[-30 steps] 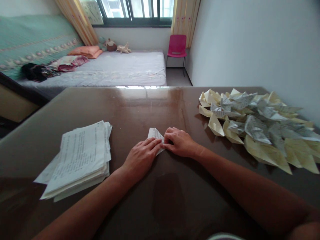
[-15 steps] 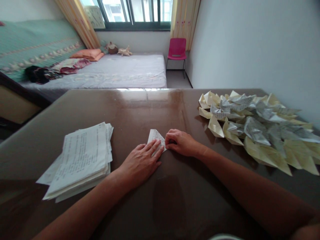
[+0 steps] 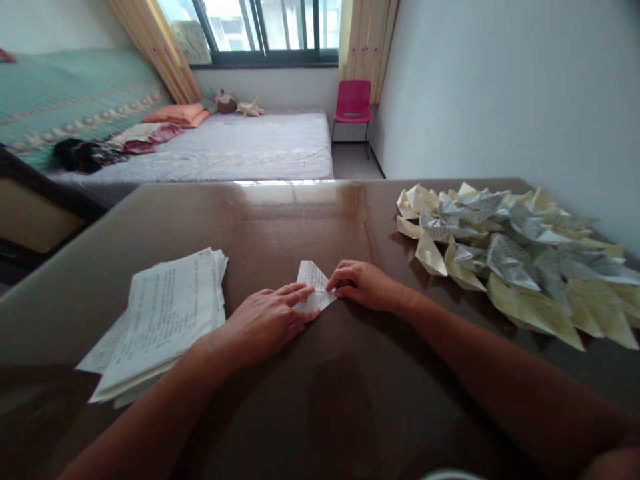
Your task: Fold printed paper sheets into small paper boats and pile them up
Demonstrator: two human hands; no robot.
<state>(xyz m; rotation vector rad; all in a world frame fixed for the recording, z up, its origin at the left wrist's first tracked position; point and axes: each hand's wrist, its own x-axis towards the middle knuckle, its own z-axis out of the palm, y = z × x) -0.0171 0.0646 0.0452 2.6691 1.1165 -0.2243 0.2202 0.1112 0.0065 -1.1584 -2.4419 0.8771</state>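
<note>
- Folded sheet (image 3: 315,275): white, lined with dark print.
- Paper stack (image 3: 167,300): white, rows of dark text.
- Paper boats (image 3: 513,261): some pale yellow; others greyish white, printed.
- Bench (image 3: 250,240): brown.
- Chair (image 3: 353,102): magenta.
- Curtain (image 3: 367,33): yellow-orange, small red marks.
- Bedsheet (image 3: 275,139): pale lilac.
- Pillows (image 3: 173,113): orange.
- Wall covering (image 3: 80,87): mint green, banded motifs.

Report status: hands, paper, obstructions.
Left hand on folded paper; right hand at its right corner. Paper on table, partly hidden by hands. Nothing else over it.

On the table (image 3: 210,220), a paper stack (image 3: 165,303) lies left of the folded paper (image 3: 312,273), paper boats (image 3: 513,257) right.
</note>
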